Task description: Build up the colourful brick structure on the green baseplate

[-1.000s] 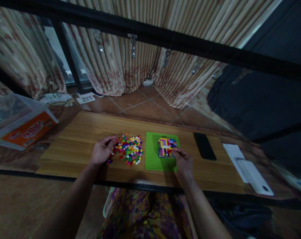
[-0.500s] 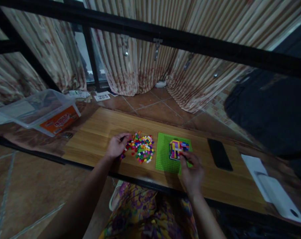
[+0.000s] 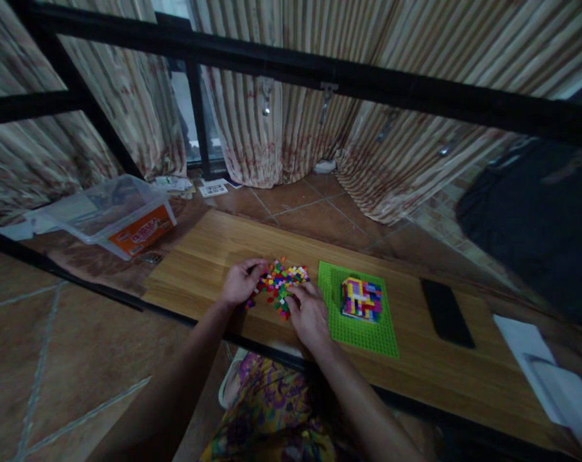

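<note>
We count 2 hands: right hand (image 3: pixel 310 316) at the pile's right edge, fingers narrow; left hand (image 3: pixel 241 282) at its left edge, fingertips nearly together. We can't tell if either holds a brick. 1 loose pile (image 3: pixel 281 277), mixed colours, too small to count, on 1 table (image 3: pixel 204 247). Right of it, 1 green plate (image 3: pixel 368 339) bearing 1 build (image 3: pixel 361 300): boxy, yellow, pink, blue, red. 1 black phone (image 3: pixel 447 312) farther right. 1 clear bin (image 3: pixel 144 232) beyond, left.

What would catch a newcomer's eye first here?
Probably the scatter of tiny bright bricks on the wooden table, with the left hand at its left edge and the right hand at its right. Next, perhaps, the multicoloured brick build on the green baseplate, right of the pile.
</note>
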`<control>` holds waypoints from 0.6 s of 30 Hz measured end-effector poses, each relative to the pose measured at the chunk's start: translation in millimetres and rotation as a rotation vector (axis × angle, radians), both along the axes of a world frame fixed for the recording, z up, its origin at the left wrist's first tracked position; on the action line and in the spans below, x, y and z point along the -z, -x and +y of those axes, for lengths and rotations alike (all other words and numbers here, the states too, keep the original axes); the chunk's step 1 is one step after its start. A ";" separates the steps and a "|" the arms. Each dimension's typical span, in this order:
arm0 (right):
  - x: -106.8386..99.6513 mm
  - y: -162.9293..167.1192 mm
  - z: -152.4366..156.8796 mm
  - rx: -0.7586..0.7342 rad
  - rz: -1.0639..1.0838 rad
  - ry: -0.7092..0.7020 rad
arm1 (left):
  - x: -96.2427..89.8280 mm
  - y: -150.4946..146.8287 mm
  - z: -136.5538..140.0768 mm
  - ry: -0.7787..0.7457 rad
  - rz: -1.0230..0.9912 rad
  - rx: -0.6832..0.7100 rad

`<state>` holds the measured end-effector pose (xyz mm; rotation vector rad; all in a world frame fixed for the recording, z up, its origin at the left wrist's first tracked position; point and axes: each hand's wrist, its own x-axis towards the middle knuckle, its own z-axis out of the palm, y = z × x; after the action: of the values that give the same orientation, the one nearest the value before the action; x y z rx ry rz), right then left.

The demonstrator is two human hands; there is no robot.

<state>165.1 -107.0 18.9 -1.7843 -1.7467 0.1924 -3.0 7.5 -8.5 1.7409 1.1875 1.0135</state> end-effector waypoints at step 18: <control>-14.6 -48.7 -50.8 0.246 0.753 -0.032 | -1.7 0.7 -2.2 0.026 -0.005 -0.012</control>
<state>213.8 -157.8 33.4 -1.5894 -0.9851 0.6327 -3.7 5.2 -6.9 1.7114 1.2046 1.0048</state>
